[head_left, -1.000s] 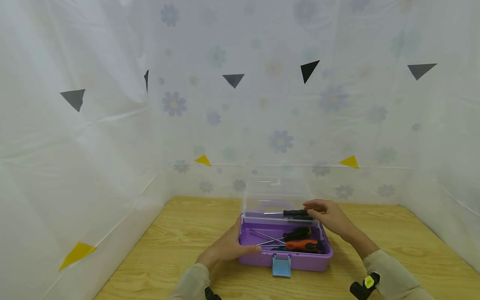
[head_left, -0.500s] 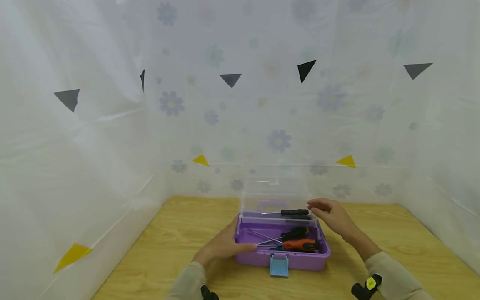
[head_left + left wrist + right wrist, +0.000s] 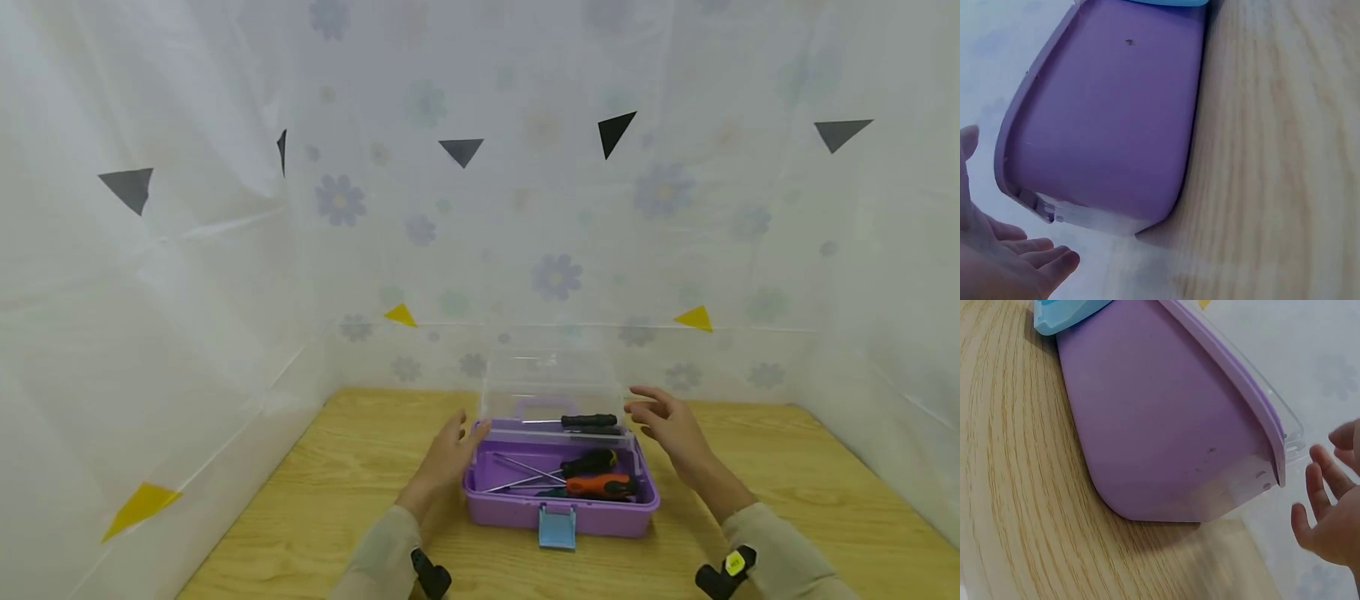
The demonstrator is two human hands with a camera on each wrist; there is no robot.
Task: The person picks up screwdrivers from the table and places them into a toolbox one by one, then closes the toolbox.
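Observation:
A purple toolbox (image 3: 517, 512) with a blue latch (image 3: 557, 527) sits on the wooden table, its clear lid (image 3: 551, 383) standing upright. Inside lie an orange-handled screwdriver (image 3: 600, 486), a black-handled one (image 3: 590, 462) and thin metal shafts. Another black-handled screwdriver (image 3: 588, 421) rests along the back rim. My left hand (image 3: 450, 450) hovers with relaxed fingers at the box's left rear corner; in the left wrist view the fingers (image 3: 1019, 265) are beside the purple wall (image 3: 1116, 125). My right hand (image 3: 663, 421) is spread beside the lid's right edge, holding nothing, with its fingers (image 3: 1322, 506) near the box corner (image 3: 1272, 469).
The wooden table (image 3: 787, 492) is enclosed by white flowered plastic sheeting (image 3: 225, 292) on the left, back and right, marked with black and yellow triangles. The sheeting stands just behind the upright lid.
My right hand let go of the black screwdriver on the back rim and drew off to the right. My left hand left the box's front left rim and moved up to its rear left corner.

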